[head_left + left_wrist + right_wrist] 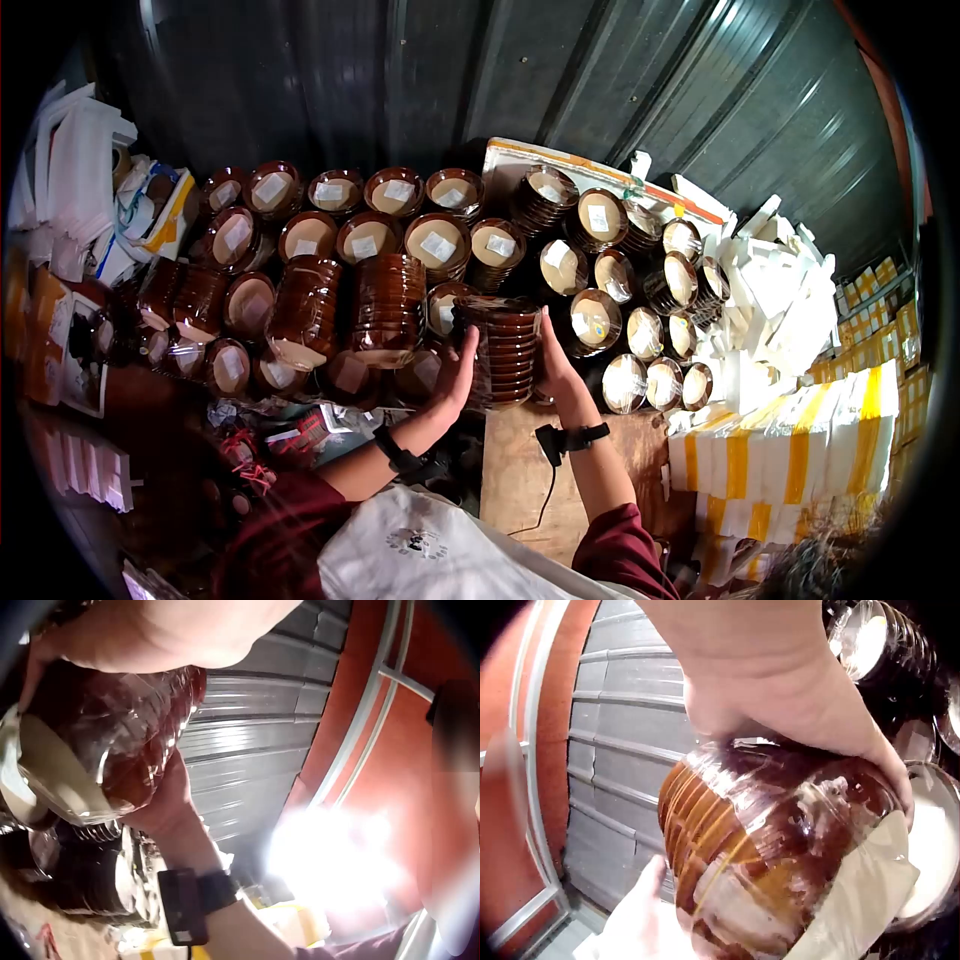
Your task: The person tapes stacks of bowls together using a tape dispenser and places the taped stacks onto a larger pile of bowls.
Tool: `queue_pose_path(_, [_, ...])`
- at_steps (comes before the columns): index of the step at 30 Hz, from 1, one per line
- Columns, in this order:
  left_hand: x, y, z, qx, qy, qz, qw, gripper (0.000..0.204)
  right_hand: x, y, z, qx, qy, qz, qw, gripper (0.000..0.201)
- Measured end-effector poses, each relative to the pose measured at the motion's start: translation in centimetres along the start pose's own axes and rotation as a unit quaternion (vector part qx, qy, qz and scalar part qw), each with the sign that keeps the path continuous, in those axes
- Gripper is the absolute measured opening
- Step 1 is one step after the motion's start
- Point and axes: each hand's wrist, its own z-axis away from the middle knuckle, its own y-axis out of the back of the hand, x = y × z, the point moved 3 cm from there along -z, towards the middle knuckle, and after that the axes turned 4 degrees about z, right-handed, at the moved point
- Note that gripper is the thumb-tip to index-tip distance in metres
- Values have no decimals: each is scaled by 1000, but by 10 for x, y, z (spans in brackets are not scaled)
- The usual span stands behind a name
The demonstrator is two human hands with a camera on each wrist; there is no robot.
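Observation:
A plastic-wrapped stack of glossy brown bowls (512,352) is held between both hands in front of the person. The left hand (460,368) grips its left side, the right hand (553,358) its right side. In the left wrist view, the left hand (157,634) lies along the wrapped stack (124,742), with a cream-coloured face at one end. The right wrist view shows the right hand (802,697) bent over the stack (772,825), fingertips reaching its edge near a pale label or sheet.
Rows of similar wrapped stacks (437,242), many with white labels, stand or lie behind and beside the hands. White foam pieces (770,300) and yellow-taped foam boxes (790,440) are at right. A wooden board (520,475) lies below; a ribbed metal wall (420,80) rises behind.

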Motion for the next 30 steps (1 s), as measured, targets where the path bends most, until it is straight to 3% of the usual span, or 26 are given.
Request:
queue_pose_path(1, [11, -2, 1, 49, 5, -67, 997, 108, -5, -3, -9, 2, -3, -4, 1000, 89])
queue_pose_path(3, [29, -9, 1, 11, -72, -115, 991, 109, -17, -7, -22, 51, -7, 28, 998, 85])
queue_pose_path(5, [33, -7, 1, 11, -82, -214, 973, 113, -25, -9, -36, 58, -7, 52, 997, 84])
queue_pose_path(8, [26, -1, -20, 16, -115, -207, 971, 111, -24, -1, -61, 37, -15, 57, 998, 82])
queue_pose_path(11, [39, 7, -28, 8, -61, -189, 980, 110, -27, -9, -73, 35, -19, 64, 997, 78])
queue_pose_path(15, [35, 13, -36, 32, -80, -236, 968, 113, -29, -13, -89, 16, -20, 50, 998, 68])
queue_pose_path(18, [35, 0, -16, 64, -135, -407, 901, 123, -32, -11, -90, 23, -48, -4, 999, 57])
queue_pose_path(21, [34, 3, -17, 65, -212, -434, 874, 122, -26, -2, -103, 4, -22, 22, 1000, 52])
queue_pose_path(25, [43, 10, -4, -21, -187, -435, 880, 113, -24, 2, -104, 12, -31, 40, 999, 50])
queue_pose_path(26, [52, 7, 9, -4, -282, -465, 839, 109, -21, 4, -106, 8, -32, 46, 998, 56])
queue_pose_path(27, [64, 0, 22, -9, -277, -556, 784, 103, -22, 3, -105, 24, -7, 72, 997, 58])
queue_pose_path(29, [69, -11, 39, -27, -336, -580, 742, 97, -20, -1, -101, 57, 40, 123, 990, 63])
queue_pose_path(30, [68, -14, 39, -43, -358, -549, 754, 94, -17, 2, -100, 81, 47, 156, 983, 69])
